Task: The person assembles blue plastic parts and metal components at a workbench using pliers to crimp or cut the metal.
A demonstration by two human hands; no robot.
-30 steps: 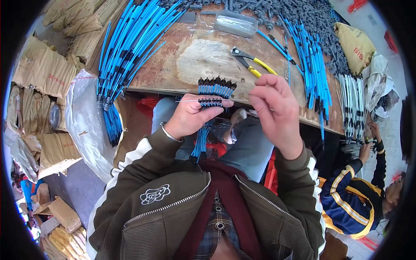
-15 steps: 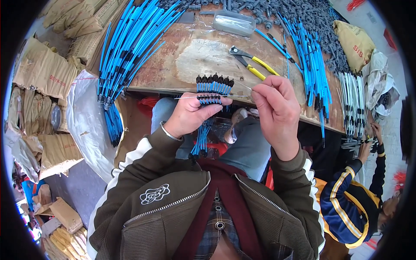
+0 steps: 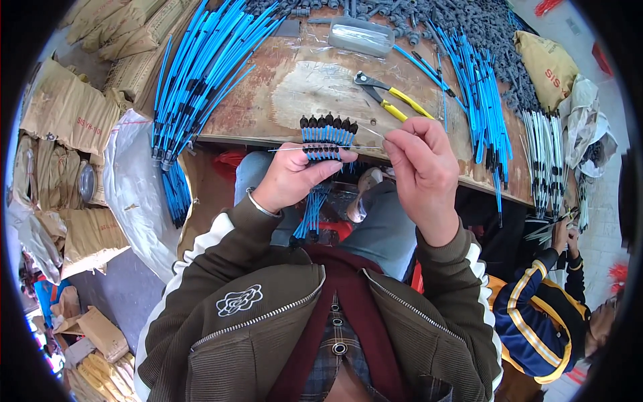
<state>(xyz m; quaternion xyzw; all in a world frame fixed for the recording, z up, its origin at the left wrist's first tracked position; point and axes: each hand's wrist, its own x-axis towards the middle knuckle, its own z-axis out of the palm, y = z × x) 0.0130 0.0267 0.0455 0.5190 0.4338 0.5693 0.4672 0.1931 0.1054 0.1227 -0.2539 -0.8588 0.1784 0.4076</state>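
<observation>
My left hand (image 3: 295,175) is closed around a fan of thin blue rods with black ends (image 3: 328,134), held upright near the table's front edge. Across the row runs a thin straight wire (image 3: 368,147), sticking out on both sides of the rods. Lower ends of blue rods (image 3: 313,213) hang below that hand, over my lap. To the right of the fan, my right hand (image 3: 427,171) pinches a fine wire (image 3: 376,133) between thumb and forefinger. Its far end reaches toward the black tips; whether it touches them I cannot tell.
Yellow-handled pliers (image 3: 395,95) lie on the wooden table (image 3: 268,100) beyond my hands. A clear plastic box (image 3: 362,38) stands farther back by a heap of grey plastic parts (image 3: 462,47). Blue rod bundles (image 3: 201,74) flank the work area. A co-worker (image 3: 542,308) handles white rods at right.
My right hand has shifted slightly left and turned a little, still pinching the wire. The fan of rods has moved slightly left. The co-worker's hands have come down closer together.
</observation>
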